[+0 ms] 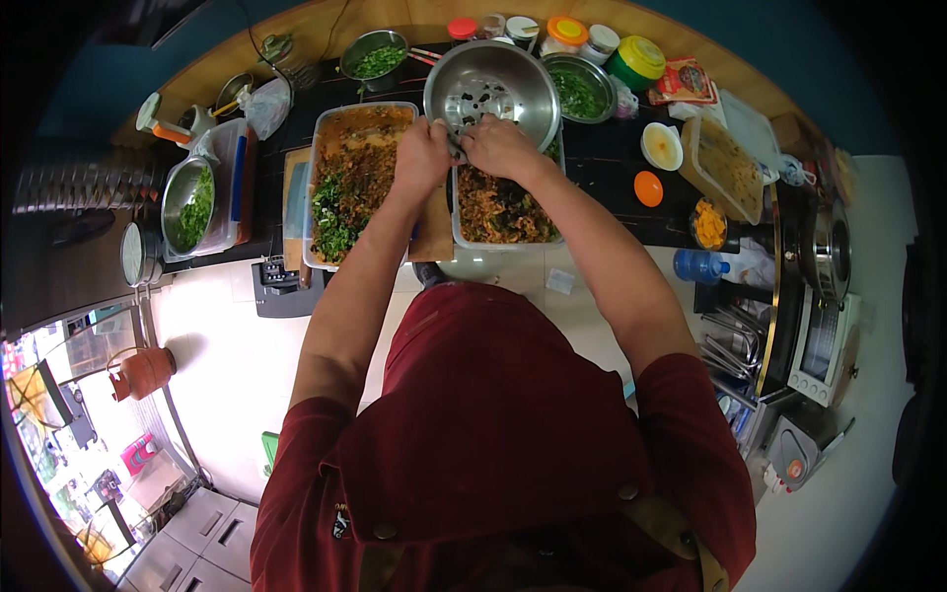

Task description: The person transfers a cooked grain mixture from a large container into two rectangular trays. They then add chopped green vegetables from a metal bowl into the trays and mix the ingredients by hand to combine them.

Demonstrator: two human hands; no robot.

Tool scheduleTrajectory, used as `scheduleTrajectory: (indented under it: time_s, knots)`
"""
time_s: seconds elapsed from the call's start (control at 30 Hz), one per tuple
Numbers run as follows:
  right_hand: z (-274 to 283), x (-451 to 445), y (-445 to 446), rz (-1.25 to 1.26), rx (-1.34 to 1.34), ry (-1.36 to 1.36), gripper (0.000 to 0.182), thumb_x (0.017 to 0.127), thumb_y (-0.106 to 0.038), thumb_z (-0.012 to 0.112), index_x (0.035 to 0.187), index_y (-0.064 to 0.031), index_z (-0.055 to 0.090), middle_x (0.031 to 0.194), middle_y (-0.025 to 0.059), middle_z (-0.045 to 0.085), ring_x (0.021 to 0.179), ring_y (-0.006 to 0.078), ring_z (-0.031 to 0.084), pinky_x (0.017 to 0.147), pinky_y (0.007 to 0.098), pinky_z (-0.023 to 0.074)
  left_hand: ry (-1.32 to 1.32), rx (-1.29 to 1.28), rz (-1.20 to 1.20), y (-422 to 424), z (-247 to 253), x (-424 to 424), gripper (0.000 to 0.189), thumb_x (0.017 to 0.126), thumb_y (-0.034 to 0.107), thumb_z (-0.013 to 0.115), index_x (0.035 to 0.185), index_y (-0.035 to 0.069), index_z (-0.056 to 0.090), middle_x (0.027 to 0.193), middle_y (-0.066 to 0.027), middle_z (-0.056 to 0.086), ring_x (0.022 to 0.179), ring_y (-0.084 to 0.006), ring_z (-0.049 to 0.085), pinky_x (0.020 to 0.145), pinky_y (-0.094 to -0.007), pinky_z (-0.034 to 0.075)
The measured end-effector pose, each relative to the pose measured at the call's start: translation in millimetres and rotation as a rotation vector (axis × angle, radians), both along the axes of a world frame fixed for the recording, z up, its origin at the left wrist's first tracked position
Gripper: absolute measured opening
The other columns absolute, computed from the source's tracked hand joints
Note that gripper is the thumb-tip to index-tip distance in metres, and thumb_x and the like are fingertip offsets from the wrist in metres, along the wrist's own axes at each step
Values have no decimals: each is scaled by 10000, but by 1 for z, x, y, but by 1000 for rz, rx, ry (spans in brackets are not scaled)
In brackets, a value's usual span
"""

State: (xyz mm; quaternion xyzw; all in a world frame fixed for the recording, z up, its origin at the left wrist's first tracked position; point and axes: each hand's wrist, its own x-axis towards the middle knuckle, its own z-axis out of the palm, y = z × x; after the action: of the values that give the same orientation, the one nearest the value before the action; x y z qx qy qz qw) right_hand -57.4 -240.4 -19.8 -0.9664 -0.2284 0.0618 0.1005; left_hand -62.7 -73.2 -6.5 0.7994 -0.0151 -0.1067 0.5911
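A large stainless steel bowl (pixel 520 66) with dark bits inside lies tilted toward me at the back of the counter. At its near rim my left hand (pixel 424 157) and my right hand (pixel 499 146) are close together, both closed around a small greyish thing (pixel 456 150) that I cannot identify. Under and beside my left forearm is a clear plastic tub (pixel 319 148) of brown minced food and chopped greens. Beneath the bowl and my right hand stands a second tub (pixel 510 245) with a brown mixture and dark pieces.
Metal bowls of chopped greens (pixel 378 62) (pixel 580 92) (pixel 194 209) stand around. Lidded jars (pixel 567 33) line the back. At right are a white bowl (pixel 661 146), an orange lid (pixel 648 189), a tilted plastic container (pixel 721 170) and a bowl of orange pieces (pixel 709 224). A wooden board (pixel 435 237) lies between the tubs.
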Motion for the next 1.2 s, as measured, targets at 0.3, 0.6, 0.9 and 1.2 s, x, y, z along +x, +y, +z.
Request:
scheduleTrajectory:
  time_s: [0.3,0.6,0.9,1.2]
  knots:
    - [19,-10,17,-114,251,-125,431,998,-369,450,937,-35,716,1033,192,693,974,374,669,870,479,540,362,-290,209,2,2,33,269,1039,184,447,1070,-58,560,920,-131,633,710,-197,634,578,-306,562]
    - [26,21,3,69,258,-396,364,978,-381,521,868,-107,734,867,121,719,806,309,711,723,457,582,342,-374,196,4,8,52,268,1014,171,453,1062,-85,519,899,-164,633,671,-217,667,510,-297,582]
    - [34,27,-26,-246,595,-213,423,962,-304,579,649,-19,582,564,155,569,486,330,565,497,440,444,195,-486,293,57,18,64,286,1035,155,462,1184,-89,468,1076,-176,571,893,-271,644,767,-395,652]
    - [-60,-35,-14,-644,717,798,214,905,-174,660,955,33,683,680,88,651,518,146,610,469,307,494,69,-490,426,189,57,18,344,1031,185,461,1192,-113,519,1101,-206,646,994,-292,681,810,-353,619]
